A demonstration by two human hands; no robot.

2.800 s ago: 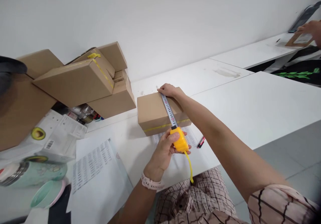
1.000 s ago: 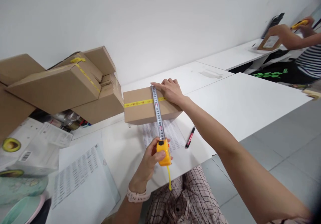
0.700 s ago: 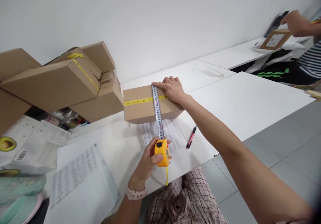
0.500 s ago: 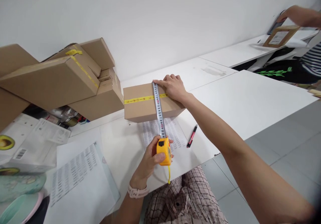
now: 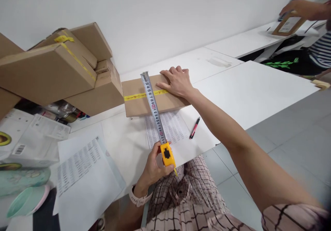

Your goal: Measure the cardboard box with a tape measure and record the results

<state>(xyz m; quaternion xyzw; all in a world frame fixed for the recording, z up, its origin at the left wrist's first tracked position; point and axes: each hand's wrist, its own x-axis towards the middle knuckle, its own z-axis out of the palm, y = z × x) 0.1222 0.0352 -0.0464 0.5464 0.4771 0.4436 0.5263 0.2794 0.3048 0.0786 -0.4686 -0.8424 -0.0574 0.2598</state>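
My left hand (image 5: 155,165) grips a yellow tape measure (image 5: 168,155) near the table's front edge. Its metal blade (image 5: 155,110) is drawn out and slants away over a small cardboard box (image 5: 138,106), with the hooked end beyond the box's far edge. Yellow printed tape runs along the box's top. On the right part of that top rests my right hand (image 5: 178,80), fingers spread and apart from the blade. Partly beneath the box lies a printed sheet (image 5: 176,125), and a red and black pen (image 5: 194,128) is to its right.
Stacked cardboard boxes (image 5: 49,70) rise on the left. Nearer are a white avocado-print carton (image 5: 33,141), printed papers (image 5: 88,179) and a mint-green bowl (image 5: 24,201). At far right, another person's hand (image 5: 300,9) is at a labelled box (image 5: 289,24).
My right fingers have come off the blade's end and spread on the box. The blade's hooked end has lifted and shifted left; my left hand has turned the tape measure.
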